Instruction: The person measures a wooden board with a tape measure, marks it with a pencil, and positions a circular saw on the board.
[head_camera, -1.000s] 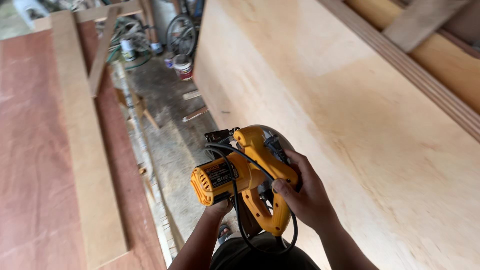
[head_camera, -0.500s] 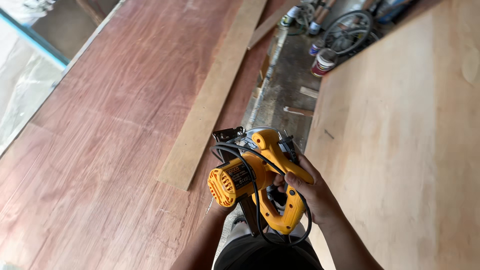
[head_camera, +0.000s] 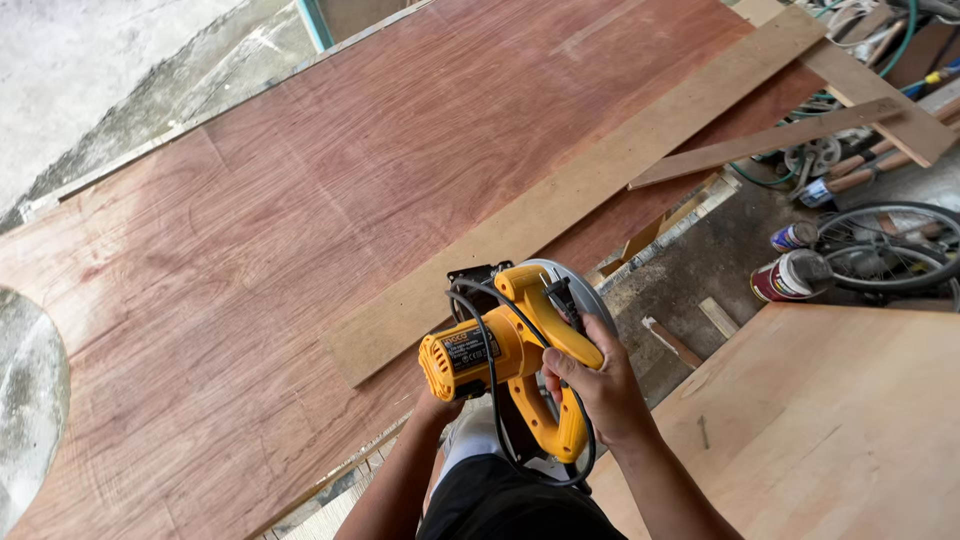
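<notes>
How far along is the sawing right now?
Looks done: a long pale strip already lies on the reddish plywood sheet. In hand: the yellow circular saw, right hand on its handle, left hand under the motor, held above the sheet. Left: the blade touches no wood, so no cut is underway.

1. Worn on the head, looking steeply down over the person's own arms and lap.
2. Close to the yellow circular saw, low in the centre.
3. Facing out across the reddish plywood sheet toward the cluttered floor at upper right.
4. Single view only, nothing shared.
</notes>
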